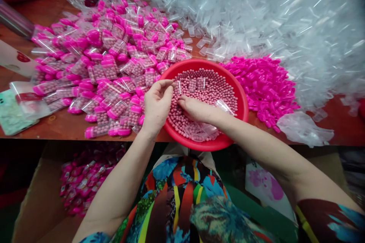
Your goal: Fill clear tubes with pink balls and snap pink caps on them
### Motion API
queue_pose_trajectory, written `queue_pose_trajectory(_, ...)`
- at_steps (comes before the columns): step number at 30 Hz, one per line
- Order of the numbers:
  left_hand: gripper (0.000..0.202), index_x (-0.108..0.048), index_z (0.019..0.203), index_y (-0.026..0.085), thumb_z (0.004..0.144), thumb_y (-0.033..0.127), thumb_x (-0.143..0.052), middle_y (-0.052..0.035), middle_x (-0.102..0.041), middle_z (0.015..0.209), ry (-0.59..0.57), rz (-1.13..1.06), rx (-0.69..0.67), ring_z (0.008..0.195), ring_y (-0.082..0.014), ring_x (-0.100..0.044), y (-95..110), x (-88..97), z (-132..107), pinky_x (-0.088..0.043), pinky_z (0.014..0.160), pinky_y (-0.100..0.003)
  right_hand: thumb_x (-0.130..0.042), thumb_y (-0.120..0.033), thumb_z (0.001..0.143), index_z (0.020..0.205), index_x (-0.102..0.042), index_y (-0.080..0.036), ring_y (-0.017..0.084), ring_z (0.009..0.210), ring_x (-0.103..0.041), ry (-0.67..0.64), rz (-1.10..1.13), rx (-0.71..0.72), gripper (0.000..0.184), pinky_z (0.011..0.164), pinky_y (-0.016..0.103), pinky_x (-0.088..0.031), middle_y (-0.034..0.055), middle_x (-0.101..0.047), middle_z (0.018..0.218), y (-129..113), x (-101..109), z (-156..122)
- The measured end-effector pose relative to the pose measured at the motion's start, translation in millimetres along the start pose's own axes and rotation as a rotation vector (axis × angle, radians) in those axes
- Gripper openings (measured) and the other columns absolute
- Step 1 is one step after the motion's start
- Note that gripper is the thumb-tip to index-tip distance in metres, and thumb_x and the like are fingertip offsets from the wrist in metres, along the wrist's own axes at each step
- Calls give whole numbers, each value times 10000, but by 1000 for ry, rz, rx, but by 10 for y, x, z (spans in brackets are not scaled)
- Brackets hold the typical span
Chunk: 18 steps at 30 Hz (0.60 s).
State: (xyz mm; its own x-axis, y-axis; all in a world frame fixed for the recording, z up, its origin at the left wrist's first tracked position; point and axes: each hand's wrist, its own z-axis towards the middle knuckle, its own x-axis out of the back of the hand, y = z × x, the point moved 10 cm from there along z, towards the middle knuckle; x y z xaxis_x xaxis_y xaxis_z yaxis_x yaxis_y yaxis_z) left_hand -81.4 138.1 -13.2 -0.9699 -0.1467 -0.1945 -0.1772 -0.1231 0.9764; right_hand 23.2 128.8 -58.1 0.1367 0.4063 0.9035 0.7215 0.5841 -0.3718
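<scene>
A red plastic basin (243, 100) full of small round pink beads (211, 97) stands at the table's front edge. At its left rim my left hand (158, 102) pinches a small clear plastic container (178, 87) between thumb and fingers, just above the beads. My right hand (196, 109) reaches over the basin from the right, its fingers curled together at the beads close to the container. Whatever is inside those fingers is hidden. More clear containers (198, 83) lie on the beads, some with beads inside, and others (199, 132) rest near the front rim.
Left of the basin spreads a pile of bead-filled containers with pink caps (114, 60). Loose pink caps (265, 83) are heaped to the right, with a large mound of clear containers (273, 26) behind. A phone (14, 112) lies far left. Below is a carton of pink items (85, 182).
</scene>
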Motion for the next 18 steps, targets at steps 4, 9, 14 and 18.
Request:
queue_pose_trajectory(4,150,-661,995,180,852,209,-629,-62,-744,1034,11,21,-23,1029,-184,-698,21,26,-15,-518,991,-352,-561,-102,860,1071,-622,-108,183,899,-600,61,241,36,220,854,316,-491,108,-659,1055,0,65,-14)
queue_pose_trajectory(9,159,-655,1012,179,865,231,-626,-66,-739,1045,29,19,-21,1043,-179,-692,50,60,-34,-510,1002,-346,-578,-279,912,1168,-612,-142,178,955,-635,230,632,-28,293,897,334,-504,67,-691,1080,254,209,-100)
queue_pose_trajectory(14,178,-658,1024,171,865,246,-629,-79,-733,1072,33,49,-17,1059,-186,-683,57,53,-49,-507,998,-342,-671,-328,860,1147,-650,-152,209,1069,-626,510,571,-242,337,960,363,-488,96,-682,1151,650,312,-156)
queue_pose_trajectory(18,177,-660,1017,172,862,252,-632,-78,-733,1067,29,86,-25,1048,-189,-683,61,37,-50,-509,992,-342,-694,-328,850,1135,-649,-127,223,1033,-625,519,412,-347,352,943,372,-488,113,-686,1114,726,239,-95)
